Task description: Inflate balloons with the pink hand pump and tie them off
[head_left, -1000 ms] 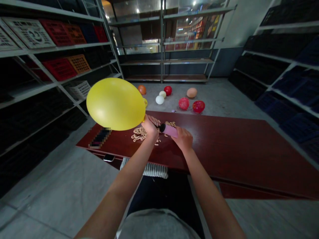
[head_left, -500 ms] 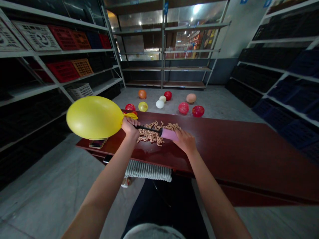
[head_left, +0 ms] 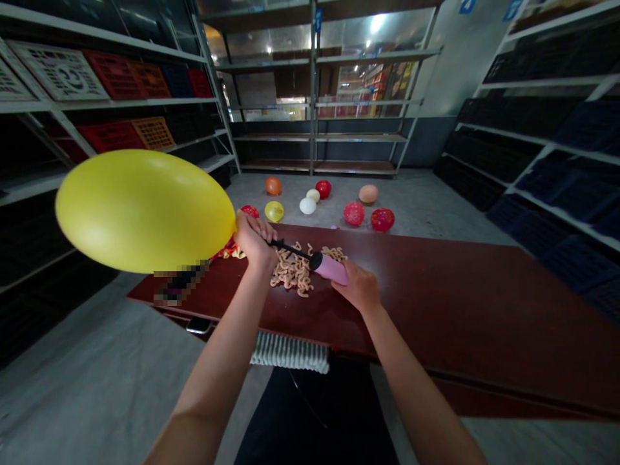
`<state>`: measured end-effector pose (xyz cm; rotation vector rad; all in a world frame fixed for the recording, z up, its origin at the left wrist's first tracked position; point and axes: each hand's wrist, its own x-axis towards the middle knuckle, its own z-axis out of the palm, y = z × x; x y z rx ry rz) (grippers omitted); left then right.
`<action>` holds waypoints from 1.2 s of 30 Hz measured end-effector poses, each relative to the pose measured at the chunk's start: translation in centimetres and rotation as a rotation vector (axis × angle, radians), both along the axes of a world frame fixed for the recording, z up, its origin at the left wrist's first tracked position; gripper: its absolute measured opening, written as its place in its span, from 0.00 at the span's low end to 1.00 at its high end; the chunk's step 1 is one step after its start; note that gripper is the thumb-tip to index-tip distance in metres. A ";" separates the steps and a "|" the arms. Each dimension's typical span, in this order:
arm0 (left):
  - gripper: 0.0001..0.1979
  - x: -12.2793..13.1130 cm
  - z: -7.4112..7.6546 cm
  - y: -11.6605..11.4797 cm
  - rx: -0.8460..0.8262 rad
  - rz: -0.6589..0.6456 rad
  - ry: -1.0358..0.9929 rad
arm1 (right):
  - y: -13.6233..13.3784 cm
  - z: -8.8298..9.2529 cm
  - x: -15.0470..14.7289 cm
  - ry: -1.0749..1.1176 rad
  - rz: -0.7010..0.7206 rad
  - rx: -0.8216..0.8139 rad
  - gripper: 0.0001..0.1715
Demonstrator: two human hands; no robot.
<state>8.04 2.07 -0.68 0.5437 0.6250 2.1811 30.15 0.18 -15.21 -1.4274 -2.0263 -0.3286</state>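
A large, inflated yellow balloon [head_left: 145, 210] stretches out to the left of my left hand [head_left: 256, 237]. That hand is closed around the balloon's neck and the black end of a hand balloon pump; how the two meet is hidden by my fingers. From there a black rod runs right into the pump's pink barrel [head_left: 332, 268]. My right hand [head_left: 357, 287] is wrapped round the barrel's right end. Below the pump, a heap of curly tan pieces [head_left: 292, 274] lies on the dark red table [head_left: 436, 290]. Small red and yellow items [head_left: 232, 249] show partly behind the balloon.
Several balloons, among them a white one [head_left: 307, 206] and a red one [head_left: 382, 219], rest on the floor beyond the table. A phone-like object [head_left: 198, 325] and a grey ribbed cloth [head_left: 290, 352] are at the near edge. Shelves with crates [head_left: 119, 74] stand around.
The yellow balloon has swollen noticeably and reaches farther left. Both hands keep their hold, with the pump tilted more and the right hand slightly lower. The view has shifted a little.
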 end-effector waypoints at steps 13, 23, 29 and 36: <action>0.26 8.8 -3.7 4.3 -0.158 -0.192 0.041 | 0.3 0.0 0.1 0.097 -0.181 -0.027 0.14; 0.21 5.9 -1.5 7.1 -0.297 -0.233 0.007 | 0.0 0.0 -0.7 0.077 -0.234 -0.011 0.17; 0.20 0.6 -0.9 6.0 -0.317 -0.164 -0.057 | -0.3 -0.1 -1.0 -0.013 -0.168 0.021 0.18; 0.19 -4.3 2.2 4.5 -0.265 -0.100 -0.062 | -0.6 0.1 -1.1 0.003 -0.055 0.071 0.21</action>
